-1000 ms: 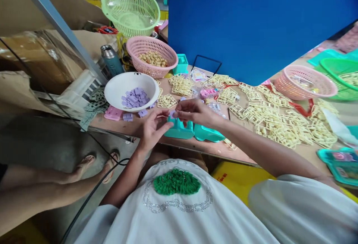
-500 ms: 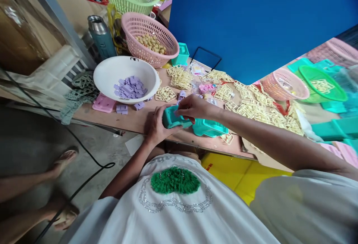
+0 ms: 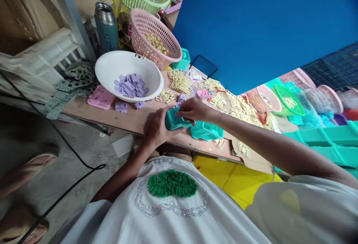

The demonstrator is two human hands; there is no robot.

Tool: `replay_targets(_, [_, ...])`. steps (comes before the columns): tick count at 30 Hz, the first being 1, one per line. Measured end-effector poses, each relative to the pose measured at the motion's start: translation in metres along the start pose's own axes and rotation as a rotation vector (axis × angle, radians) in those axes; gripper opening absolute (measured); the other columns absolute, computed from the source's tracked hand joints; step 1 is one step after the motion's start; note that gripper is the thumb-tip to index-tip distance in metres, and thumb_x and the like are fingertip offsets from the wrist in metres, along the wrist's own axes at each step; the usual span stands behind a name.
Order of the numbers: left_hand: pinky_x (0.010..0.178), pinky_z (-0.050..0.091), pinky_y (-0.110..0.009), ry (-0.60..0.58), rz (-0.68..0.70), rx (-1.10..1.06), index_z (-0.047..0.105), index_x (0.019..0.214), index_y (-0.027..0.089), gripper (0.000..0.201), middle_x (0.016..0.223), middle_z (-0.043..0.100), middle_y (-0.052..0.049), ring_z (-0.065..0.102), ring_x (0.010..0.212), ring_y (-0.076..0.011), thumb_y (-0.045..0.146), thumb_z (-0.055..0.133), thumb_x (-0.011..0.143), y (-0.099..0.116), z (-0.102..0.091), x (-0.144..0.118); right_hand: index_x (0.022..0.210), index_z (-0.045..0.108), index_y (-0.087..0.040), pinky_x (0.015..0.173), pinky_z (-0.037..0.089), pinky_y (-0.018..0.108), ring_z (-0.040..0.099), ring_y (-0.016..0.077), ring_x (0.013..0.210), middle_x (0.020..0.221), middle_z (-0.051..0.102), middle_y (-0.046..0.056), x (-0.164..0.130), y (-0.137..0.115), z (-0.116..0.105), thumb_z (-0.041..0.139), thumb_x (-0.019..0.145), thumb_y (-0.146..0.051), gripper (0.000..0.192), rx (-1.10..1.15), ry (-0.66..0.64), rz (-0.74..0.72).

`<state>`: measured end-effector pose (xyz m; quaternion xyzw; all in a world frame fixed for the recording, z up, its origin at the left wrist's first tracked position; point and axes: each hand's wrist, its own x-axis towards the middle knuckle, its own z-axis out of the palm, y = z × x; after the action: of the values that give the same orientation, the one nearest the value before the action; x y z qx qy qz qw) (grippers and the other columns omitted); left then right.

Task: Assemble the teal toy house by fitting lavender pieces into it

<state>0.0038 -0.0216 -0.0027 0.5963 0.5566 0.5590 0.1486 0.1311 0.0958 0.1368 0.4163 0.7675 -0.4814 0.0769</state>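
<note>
My left hand point(image 3: 159, 129) is wrapped round a small teal plastic box point(image 3: 171, 120) near the table's front edge. My right hand point(image 3: 196, 109) reaches over that box with its fingers pinched together against its upper side. Whatever those fingertips hold, if anything, is hidden. Just right of the box, under my right wrist, lies a second teal plastic part point(image 3: 208, 130). Behind my hands are a purple plastic piece point(image 3: 181, 99) and a cream plastic frame with small parts point(image 3: 166, 96).
A white bowl point(image 3: 107, 68) of purple pieces stands at left, beside a pink basket point(image 3: 137, 31) and a flask point(image 3: 107, 31). Cream frames point(image 3: 240, 113) lie across the right side. A large blue panel point(image 3: 246, 24) rises behind. Another person's feet point(image 3: 36, 162) show at lower left.
The camera view has turned slightly, bringing more teal parts and baskets into sight at right. Both hands stay at the teal box, which has tilted a little.
</note>
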Motion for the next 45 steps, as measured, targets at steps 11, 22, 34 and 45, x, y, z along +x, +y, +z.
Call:
replay_targets(11, [0.098, 0.059, -0.044, 0.028, 0.020, 0.025, 0.047, 0.139, 0.023, 0.080, 0.127, 0.069, -0.013, 0.070, 0.117, -0.0305, 0.039, 0.092, 0.075, 0.002, 0.002, 0.000, 0.061, 0.056, -0.018, 0.038, 0.042, 0.019, 0.055, 0.0085, 0.037, 0.047, 0.060, -0.005, -0.001, -0.012, 0.006, 0.065, 0.089, -0.019, 0.029, -0.107, 0.027, 0.040])
replay_targets(22, [0.098, 0.058, -0.044, 0.051, -0.005, 0.093, 0.046, 0.138, 0.022, 0.083, 0.125, 0.069, -0.014, 0.070, 0.116, -0.0318, 0.049, 0.091, 0.074, -0.001, 0.008, -0.003, 0.054, 0.054, -0.017, 0.041, 0.040, 0.019, 0.049, 0.0071, 0.032, 0.040, 0.054, -0.006, -0.001, -0.046, 0.013, 0.056, 0.089, -0.002, 0.038, -0.389, -0.039, 0.197])
replay_targets(34, [0.095, 0.059, -0.047, 0.067, 0.055, 0.095, 0.047, 0.134, 0.020, 0.075, 0.119, 0.069, -0.015, 0.070, 0.110, -0.0333, 0.050, 0.087, 0.078, -0.002, 0.009, -0.001, 0.055, 0.054, -0.016, 0.048, 0.049, 0.020, 0.059, 0.0117, 0.040, 0.041, 0.051, -0.004, 0.005, -0.072, 0.023, 0.053, 0.083, 0.003, 0.033, -0.696, -0.102, 0.183])
replay_targets(45, [0.099, 0.057, -0.045, 0.042, 0.027, 0.103, 0.047, 0.136, 0.019, 0.076, 0.121, 0.069, -0.014, 0.069, 0.112, -0.0319, 0.048, 0.087, 0.078, -0.006, 0.010, -0.001, 0.063, 0.062, -0.013, 0.046, 0.046, 0.019, 0.062, 0.0119, 0.043, 0.047, 0.061, -0.001, 0.005, -0.062, 0.024, 0.052, 0.086, 0.001, 0.029, -0.693, -0.037, 0.159])
